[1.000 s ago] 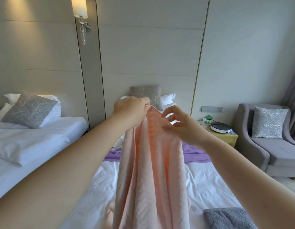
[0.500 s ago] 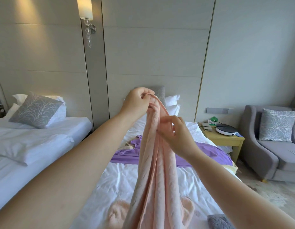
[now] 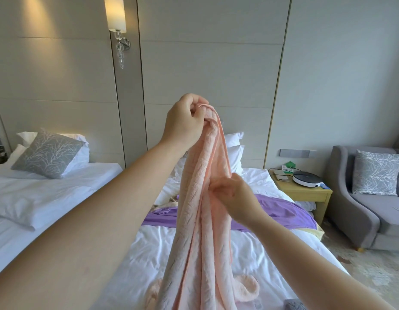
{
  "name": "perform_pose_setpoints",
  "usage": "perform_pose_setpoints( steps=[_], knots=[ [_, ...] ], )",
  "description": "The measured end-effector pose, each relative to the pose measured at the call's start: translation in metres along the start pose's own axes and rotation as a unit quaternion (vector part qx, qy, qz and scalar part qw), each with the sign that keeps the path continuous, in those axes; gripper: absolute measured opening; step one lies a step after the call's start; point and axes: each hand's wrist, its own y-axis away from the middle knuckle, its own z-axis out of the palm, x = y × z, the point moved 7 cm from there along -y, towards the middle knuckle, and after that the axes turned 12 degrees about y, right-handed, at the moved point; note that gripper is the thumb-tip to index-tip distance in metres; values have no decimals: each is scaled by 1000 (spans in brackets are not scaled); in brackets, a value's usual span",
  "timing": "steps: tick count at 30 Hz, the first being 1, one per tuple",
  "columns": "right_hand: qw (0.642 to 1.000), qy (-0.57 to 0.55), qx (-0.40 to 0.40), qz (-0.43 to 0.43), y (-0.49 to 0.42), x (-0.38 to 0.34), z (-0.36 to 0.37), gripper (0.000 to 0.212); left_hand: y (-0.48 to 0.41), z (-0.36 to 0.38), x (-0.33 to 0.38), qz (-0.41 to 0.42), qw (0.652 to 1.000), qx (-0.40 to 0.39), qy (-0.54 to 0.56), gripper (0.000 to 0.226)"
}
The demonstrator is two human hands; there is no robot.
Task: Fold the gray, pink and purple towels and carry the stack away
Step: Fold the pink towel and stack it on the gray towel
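To the left of the middle bed [image 3: 250,247], a second bed [image 3: 48,198] is standing with a gray patterned pillow [image 3: 48,153] leaning against its white ones, and a wall lamp [image 3: 115,16] is glowing above the gap between the two. Over the middle bed, the left hand [image 3: 185,121] is reaching up high, its fingers curling tightly round the bunched top end of the pink towel [image 3: 200,220]. The towel is hanging from that grip in long vertical folds, and its lower end is pooling on the white sheet near the foot of the middle bed. Lower down on the towel's right side, the right hand [image 3: 234,198] is pinching one of its edges between thumb and curled fingers, so both hands are holding the same towel, one well above the other. Behind the right hand, the purple towel [image 3: 283,211] is lying spread across the middle bed toward its right edge. At the foot of the middle bed, by its right side, a small patch of the gray towel [image 3: 294,306] is showing at the frame's bottom edge; how it is lying cannot be told. To the right of the middle bed, a yellow nightstand [image 3: 306,193] is carrying a round white device [image 3: 307,179], and beyond it a gray armchair [image 3: 361,209] is standing.
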Motion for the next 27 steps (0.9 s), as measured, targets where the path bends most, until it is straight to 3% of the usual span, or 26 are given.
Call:
perform_pose_setpoints(
  steps=[2, 4, 8, 13, 16, 20, 24, 27],
  knots=[
    [992, -5, 123, 29, -3, 7, -23, 33, -2, -5, -1, -4, 1000, 5, 10, 19],
    [987, -41, 152, 43, -7, 11, -34, 39, -3, -8, -2, -12, 1000, 4, 20, 20],
    [994, -97, 42, -1, -8, -2, -12, 22, 0, -3, -10, -38, 998, -1, 59, 22],
    [993, -115, 8, 14, -14, -5, 3, 24, 1, 4, -11, -40, 997, -6, 59, 22],
    [999, -35, -28, 5, -17, -5, 13, 11, 0, 5, -5, -26, 998, -6, 62, 21],
    [996, 79, -42, 26, -17, 9, 25, 15, -2, -1, 2, -5, 998, 7, 68, 20],
    [999, 1, -44, 29, -10, 19, 14, 17, -10, -39, -5, -15, 994, 101, 48, 23],
    [992, -36, -123, -9, 1, 12, -1, 17, -10, -71, -17, -43, 982, 177, 44, 20]
  ],
)
